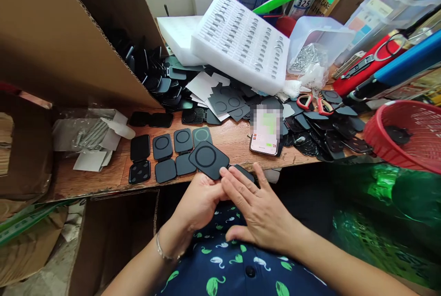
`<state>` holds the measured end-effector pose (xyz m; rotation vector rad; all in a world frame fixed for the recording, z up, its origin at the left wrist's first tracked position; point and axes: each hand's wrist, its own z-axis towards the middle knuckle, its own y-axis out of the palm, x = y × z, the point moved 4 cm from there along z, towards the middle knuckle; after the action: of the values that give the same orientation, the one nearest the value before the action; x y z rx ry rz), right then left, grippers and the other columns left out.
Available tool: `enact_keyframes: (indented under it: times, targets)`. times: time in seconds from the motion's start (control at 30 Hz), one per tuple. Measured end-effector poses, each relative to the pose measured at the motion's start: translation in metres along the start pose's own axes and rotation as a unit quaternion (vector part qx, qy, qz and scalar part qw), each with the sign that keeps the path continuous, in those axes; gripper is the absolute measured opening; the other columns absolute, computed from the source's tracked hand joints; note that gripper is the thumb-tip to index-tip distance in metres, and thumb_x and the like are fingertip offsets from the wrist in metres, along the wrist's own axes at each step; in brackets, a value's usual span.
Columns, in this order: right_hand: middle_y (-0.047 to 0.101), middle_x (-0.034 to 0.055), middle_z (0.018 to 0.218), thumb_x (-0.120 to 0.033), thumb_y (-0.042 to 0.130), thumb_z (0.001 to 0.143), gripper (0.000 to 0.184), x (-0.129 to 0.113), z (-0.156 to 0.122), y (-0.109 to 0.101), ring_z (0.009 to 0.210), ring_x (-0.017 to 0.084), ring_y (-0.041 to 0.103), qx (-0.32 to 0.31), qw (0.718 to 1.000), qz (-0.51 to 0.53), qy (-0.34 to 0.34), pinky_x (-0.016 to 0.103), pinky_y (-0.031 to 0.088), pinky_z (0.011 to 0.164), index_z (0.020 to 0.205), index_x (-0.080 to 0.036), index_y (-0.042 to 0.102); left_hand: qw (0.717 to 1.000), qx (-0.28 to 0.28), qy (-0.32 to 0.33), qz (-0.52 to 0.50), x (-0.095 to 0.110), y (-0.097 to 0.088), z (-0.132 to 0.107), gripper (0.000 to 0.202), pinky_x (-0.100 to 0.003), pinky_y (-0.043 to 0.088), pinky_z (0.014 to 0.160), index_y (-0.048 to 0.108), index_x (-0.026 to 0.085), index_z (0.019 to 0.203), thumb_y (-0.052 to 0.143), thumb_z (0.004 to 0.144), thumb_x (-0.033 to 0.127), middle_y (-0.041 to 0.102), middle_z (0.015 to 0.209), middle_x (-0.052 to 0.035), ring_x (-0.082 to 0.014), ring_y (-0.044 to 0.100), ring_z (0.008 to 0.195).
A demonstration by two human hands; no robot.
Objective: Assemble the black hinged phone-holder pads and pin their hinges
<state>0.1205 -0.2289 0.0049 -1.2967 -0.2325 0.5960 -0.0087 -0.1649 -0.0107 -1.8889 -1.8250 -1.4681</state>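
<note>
My left hand (pixel 201 202) is closed under a dark folding wireless charger (pixel 207 158), whose square panel with a ring mark faces up. The charger's second panel (pixel 242 173) lies partly hidden behind my right hand (pixel 248 204). That hand is open, its fingers stretched out and the fingertips touching the charger near the joint between its panels. On the table just left of it lie several unfolded chargers (pixel 162 147) with the same ring mark. One unfolded piece (pixel 140 148) at the left end shows dark spots on its lower panel.
A phone (pixel 264 142) lies right of the chargers. Behind stand a white foam tray (pixel 241 41) of curved metal parts and a cardboard box (pixel 69 34). Scissors (pixel 315 103) rest on piled dark parts, near a red basket (pixel 406 135). Left is a plastic bag (pixel 89 131).
</note>
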Motion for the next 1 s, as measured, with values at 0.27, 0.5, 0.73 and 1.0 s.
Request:
enact_keyframes:
  times: [0.27, 0.5, 0.73, 1.0]
  targets:
    - [0.026, 0.0165, 0.165, -0.071, 0.027, 0.098, 0.087, 0.014, -0.011, -0.002, 0.154, 0.031, 0.024, -0.031, 0.999, 0.026, 0.015, 0.057, -0.004, 0.125, 0.163, -0.015, 0.012, 0.999, 0.039, 0.008, -0.014, -0.007, -0.006, -0.013, 0.033, -0.022, 0.048, 0.062, 0.074, 0.014, 0.074, 0.094, 0.051, 0.027, 0.064, 0.061, 0.002, -0.0097, 0.054, 0.057]
    - [0.048, 0.0114, 0.156, -0.05, 0.064, 0.092, 0.072, 0.022, -0.008, 0.023, 0.143, 0.033, 0.045, 0.064, 0.871, 0.377, 0.308, 0.055, 0.037, 0.118, 0.155, -0.026, 0.041, 0.996, 0.004, 0.044, -0.075, -0.01, -0.007, -0.008, 0.042, -0.023, 0.049, 0.062, 0.074, 0.014, 0.084, 0.094, 0.056, 0.036, 0.072, 0.075, -0.0039, -0.0133, 0.063, 0.063]
    - [0.077, 0.009, 0.114, -0.043, 0.074, 0.086, 0.032, 0.015, 0.005, 0.033, 0.107, 0.032, 0.072, 0.181, 0.624, 0.633, 0.421, 0.045, 0.063, 0.089, 0.113, -0.025, 0.077, 0.993, 0.023, 0.085, -0.072, -0.011, -0.013, -0.005, 0.046, -0.029, 0.053, 0.082, 0.072, 0.015, 0.098, 0.092, 0.064, 0.039, 0.075, 0.097, -0.0095, -0.0204, 0.07, 0.09]
    - [0.075, 0.0067, 0.117, -0.043, 0.076, 0.083, 0.025, 0.052, 0.02, 0.028, 0.106, 0.027, 0.072, 0.238, 0.549, 0.65, 0.47, 0.049, 0.063, 0.09, 0.1, -0.025, 0.076, 0.95, 0.137, 0.187, 0.21, 0.036, -0.081, -0.044, 0.021, -0.029, 0.053, 0.088, 0.077, 0.016, 0.094, 0.072, 0.087, 0.036, 0.078, 0.094, -0.0092, -0.0212, 0.071, 0.091]
